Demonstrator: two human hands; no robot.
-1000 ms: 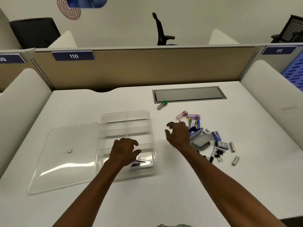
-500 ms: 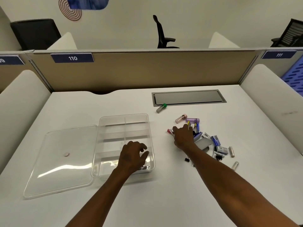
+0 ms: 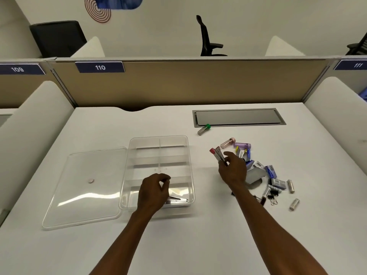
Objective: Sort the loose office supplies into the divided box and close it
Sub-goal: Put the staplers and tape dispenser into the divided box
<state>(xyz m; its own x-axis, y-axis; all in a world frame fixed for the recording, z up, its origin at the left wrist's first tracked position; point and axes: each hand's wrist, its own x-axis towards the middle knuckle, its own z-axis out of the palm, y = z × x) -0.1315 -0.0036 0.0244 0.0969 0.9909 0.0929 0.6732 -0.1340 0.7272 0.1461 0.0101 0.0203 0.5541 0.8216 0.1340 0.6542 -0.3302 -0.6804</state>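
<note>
While earlier flat, red-capped tubes (image 3: 218, 155) aloft

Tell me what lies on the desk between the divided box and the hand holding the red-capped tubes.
In the head view, nothing: between the divided box and the right hand with its red-capped tubes there is only bare white desk.

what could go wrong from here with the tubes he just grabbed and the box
1. The right hand pinches two red-capped tubes only by their lower ends; one might slip out on the way to the divided box.
2. The left hand sits over the box's near compartment, so it may block a drop there.
3. The green-capped tube lies apart from the pile and could be overlooked.
</note>
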